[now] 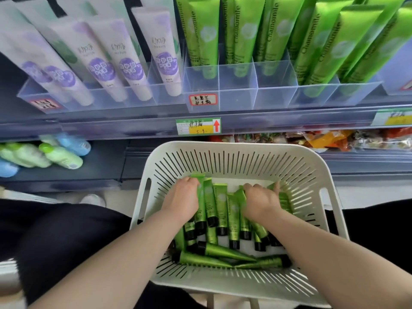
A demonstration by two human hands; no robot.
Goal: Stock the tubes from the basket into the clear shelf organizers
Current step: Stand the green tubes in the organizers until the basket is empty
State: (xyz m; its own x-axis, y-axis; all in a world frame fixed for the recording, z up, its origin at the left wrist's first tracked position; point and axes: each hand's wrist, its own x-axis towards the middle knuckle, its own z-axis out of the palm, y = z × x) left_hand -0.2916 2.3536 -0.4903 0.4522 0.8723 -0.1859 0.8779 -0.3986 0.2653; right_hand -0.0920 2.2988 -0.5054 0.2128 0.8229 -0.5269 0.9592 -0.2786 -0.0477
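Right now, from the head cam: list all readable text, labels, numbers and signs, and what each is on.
"Chamomile": down the large green tubes.
Red up arrow and handwritten digits, perhaps "5 9": green-and-yellow price tag on the shelf rail.
Handwritten characters, unreadable: red-bordered label on the clear organizer.
Blurred: print on the purple-flower tubes.
Too small: print on the small green tubes in the white basket.

The tubes [221,204] half-hide fingers [192,182] of left hand [181,196] and right hand [260,200].
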